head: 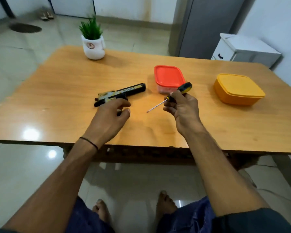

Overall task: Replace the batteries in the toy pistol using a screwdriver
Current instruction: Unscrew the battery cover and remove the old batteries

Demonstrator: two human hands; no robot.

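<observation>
1. Toy pistol [119, 95]: lies flat on its side on the counter [74, 81], left of centre, barrel twd the red-lidded box [169, 76], grip end nearest the person. Flat like this it probably shows one side plate for the driver. No battery cover or screw can be made out at this res.
2. Left hand [112, 113]: over the grip end, fingers loosely curved and parted, thumb apart, nothing held. Can't tell if the fingertips touch the pistol or are just above it. Looks placed to steady or pick up the toy.
3. Right hand [181, 108]: fingers wrapped round the black/yellow handle of the screwdriver [185, 87], raised off the counter. Thin shaft slants down-left, tip in the gap btwn the two hands, apart from the pistol. Held ready, not yet on a screw.
4. Stage, my read: early. Pistol looks closed, no batteries in sight.
5. Other items: the red-lidded box sits just behind the right hand, a yellow box [238, 89] well off to the right, both lids on. They may hold spares, but contents are hidden. Potted plant [92, 41] at the far edge, out of the way.
</observation>
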